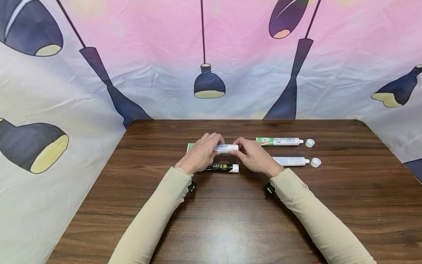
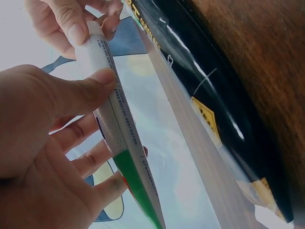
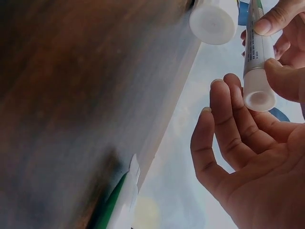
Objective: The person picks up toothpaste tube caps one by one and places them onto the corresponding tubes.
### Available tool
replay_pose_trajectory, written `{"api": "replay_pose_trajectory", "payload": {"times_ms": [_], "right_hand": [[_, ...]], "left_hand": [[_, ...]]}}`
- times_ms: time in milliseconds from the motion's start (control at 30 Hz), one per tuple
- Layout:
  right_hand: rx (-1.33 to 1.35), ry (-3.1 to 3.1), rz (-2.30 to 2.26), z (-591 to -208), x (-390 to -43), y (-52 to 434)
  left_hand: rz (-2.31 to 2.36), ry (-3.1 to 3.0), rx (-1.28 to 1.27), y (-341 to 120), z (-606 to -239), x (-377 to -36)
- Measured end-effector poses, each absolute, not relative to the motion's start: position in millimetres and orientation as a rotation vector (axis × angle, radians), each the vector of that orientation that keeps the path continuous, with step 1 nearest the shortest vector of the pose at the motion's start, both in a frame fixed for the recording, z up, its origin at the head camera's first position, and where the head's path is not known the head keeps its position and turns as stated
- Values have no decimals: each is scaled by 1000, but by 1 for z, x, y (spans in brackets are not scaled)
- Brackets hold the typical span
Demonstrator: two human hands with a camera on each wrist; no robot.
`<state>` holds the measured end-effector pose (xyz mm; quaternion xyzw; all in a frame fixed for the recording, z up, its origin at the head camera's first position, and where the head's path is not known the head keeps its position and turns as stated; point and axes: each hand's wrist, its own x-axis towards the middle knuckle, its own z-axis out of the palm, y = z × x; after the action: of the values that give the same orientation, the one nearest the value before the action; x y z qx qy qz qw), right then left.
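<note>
A white plastic tube with a green crimped end (image 1: 221, 147) is held above the brown wooden surface (image 1: 230, 220), pinched along its body by the curled fingers (image 2: 90, 86) of the left hand (image 1: 201, 154). Its white screw cap (image 3: 259, 95) is pinched by the right hand (image 1: 254, 157). The tube's middle is hidden in the head view.

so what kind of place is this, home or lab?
Likely a staged recording setup, not a lived-in room: a wooden table boxed in by a hanging lamp-print cloth backdrop, with only toothpaste-like tubes laid out. Both hands hold one tube.
</note>
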<state>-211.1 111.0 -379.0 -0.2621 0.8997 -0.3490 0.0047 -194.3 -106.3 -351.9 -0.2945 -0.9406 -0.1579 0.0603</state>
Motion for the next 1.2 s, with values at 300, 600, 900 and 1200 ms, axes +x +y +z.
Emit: {"api": "replay_pose_trajectory", "payload": {"times_ms": [300, 600, 900, 1200], "right_hand": [[-853, 2830, -1060, -380, -212, 111], [-869, 2850, -1024, -381, -212, 112], [-906, 2880, -988, -379, -212, 112], [-795, 2897, -1009, -376, -213, 114]], "left_hand": [[-481, -2842, -887, -106, -352, -193], [-470, -2850, -887, -106, -352, -193], [-470, -2868, -866, -106, -351, -193], [-500, -2873, -853, -104, -353, -199]]}}
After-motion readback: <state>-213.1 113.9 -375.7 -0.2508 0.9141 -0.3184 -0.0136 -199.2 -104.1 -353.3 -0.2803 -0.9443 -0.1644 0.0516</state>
